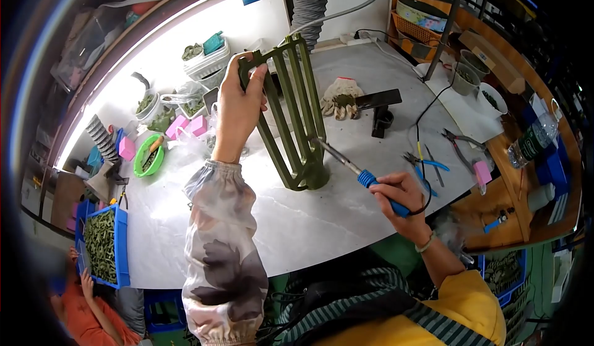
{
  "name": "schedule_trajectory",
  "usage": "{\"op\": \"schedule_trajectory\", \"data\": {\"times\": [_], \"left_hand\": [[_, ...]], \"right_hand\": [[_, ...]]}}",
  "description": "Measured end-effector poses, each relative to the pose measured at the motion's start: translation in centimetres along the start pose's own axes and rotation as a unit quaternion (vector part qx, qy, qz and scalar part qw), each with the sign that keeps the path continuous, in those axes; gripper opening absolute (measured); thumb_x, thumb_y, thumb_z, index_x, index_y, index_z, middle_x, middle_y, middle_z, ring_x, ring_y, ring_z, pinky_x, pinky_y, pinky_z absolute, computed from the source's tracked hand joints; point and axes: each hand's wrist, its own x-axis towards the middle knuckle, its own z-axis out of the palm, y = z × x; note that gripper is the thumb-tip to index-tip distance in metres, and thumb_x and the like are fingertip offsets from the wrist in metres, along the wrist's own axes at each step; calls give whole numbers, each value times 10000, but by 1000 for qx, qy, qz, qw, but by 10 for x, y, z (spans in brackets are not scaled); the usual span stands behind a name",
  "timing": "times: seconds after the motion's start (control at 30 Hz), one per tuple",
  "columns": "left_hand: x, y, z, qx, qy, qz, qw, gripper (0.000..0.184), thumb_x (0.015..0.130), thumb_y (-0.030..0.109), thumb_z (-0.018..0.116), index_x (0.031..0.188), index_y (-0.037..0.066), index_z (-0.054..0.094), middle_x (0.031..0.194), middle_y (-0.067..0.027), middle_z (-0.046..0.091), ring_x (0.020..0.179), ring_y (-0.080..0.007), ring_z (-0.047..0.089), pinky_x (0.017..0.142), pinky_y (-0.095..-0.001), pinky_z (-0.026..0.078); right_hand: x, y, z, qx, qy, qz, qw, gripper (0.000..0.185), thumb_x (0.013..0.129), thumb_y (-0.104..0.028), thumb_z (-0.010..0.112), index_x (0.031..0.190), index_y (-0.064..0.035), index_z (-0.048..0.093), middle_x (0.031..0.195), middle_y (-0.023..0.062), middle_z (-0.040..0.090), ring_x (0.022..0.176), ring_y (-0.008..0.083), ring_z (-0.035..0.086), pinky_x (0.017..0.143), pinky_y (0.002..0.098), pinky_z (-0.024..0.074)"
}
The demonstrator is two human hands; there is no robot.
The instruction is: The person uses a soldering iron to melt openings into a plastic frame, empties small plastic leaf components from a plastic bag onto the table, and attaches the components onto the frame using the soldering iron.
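My left hand grips the upper left edge of a dark green slatted plastic part, which stands upright on the table with its rounded end down. In my right hand is a soldering iron with a blue handle, its fingers wrapped round the grip. The iron's tip meets or nearly meets one of the part's slats low on the right side; I cannot tell whether it touches. A black cord runs from the handle up to the back.
Pliers and blue-handled cutters lie right. Behind are a work glove and a black bracket. Left are a green bowl and a blue crate of small green parts, near another person's hand. A bottle stands right.
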Motion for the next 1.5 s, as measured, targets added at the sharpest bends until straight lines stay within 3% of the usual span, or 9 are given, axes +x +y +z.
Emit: {"op": "schedule_trajectory", "data": {"times": [0.53, 0.73, 0.83, 1.03, 1.23, 1.37, 1.5], "left_hand": [[3, -10, -7, -11, -3, 3, 1000, 364, 987, 227, 623, 1275, 28, 522, 632, -11, 531, 515, -82, 522, 496, -253, 437], [2, -14, -8, 34, 21, 39, 998, 340, 976, 224, 647, 1231, 18, 557, 759, -2, 581, 669, -54, 485, 606, -223, 426], [0, -12, -11, 32, 15, 39, 999, 327, 972, 220, 651, 1211, 12, 569, 814, -2, 597, 714, -57, 463, 637, -219, 414], [2, -16, -10, 28, 15, 42, 999, 340, 971, 234, 651, 1217, 16, 567, 812, -9, 603, 706, -79, 485, 640, -236, 429], [3, -14, -10, 84, 22, 59, 994, 341, 969, 241, 644, 1216, 19, 567, 803, -42, 614, 689, -107, 517, 642, -268, 457], [3, -8, -6, 94, 35, 65, 993, 329, 974, 232, 631, 1213, 18, 562, 817, -79, 640, 693, -132, 545, 660, -284, 479], [2, -3, -2, 79, 23, 59, 995, 331, 977, 235, 627, 1219, 18, 562, 849, -83, 665, 716, -134, 566, 687, -282, 489]], "right_hand": [[-16, 5, 3, 4, 4, 0, 1000, 198, 876, -32, 703, 1070, -65, 723, 1092, 107, 580, 911, 223, 661, 780, 315, 558], [-11, 1, -1, -8, -6, -8, 1000, 188, 873, -22, 694, 1053, -65, 728, 1070, 104, 592, 913, 214, 662, 779, 312, 559], [-20, 3, 4, 125, 33, 83, 988, 179, 878, -23, 686, 1047, -64, 729, 1079, 105, 589, 908, 215, 659, 778, 317, 557], [-12, 2, -3, 21, -1, 26, 999, 172, 880, -4, 667, 1037, -44, 727, 1083, 117, 594, 901, 221, 667, 780, 319, 557], [-21, -6, -16, 125, 49, 81, 988, 186, 866, 6, 676, 1027, -62, 740, 1061, 116, 592, 900, 239, 653, 759, 337, 551], [-29, -15, -24, 13, -49, 16, 999, 264, 841, 37, 687, 1070, -87, 734, 1094, 110, 576, 933, 225, 662, 791, 331, 570], [-26, -15, -1, 12, -74, -11, 997, 299, 836, -4, 726, 1116, -109, 722, 1147, 107, 550, 949, 242, 665, 803, 338, 581]]}}
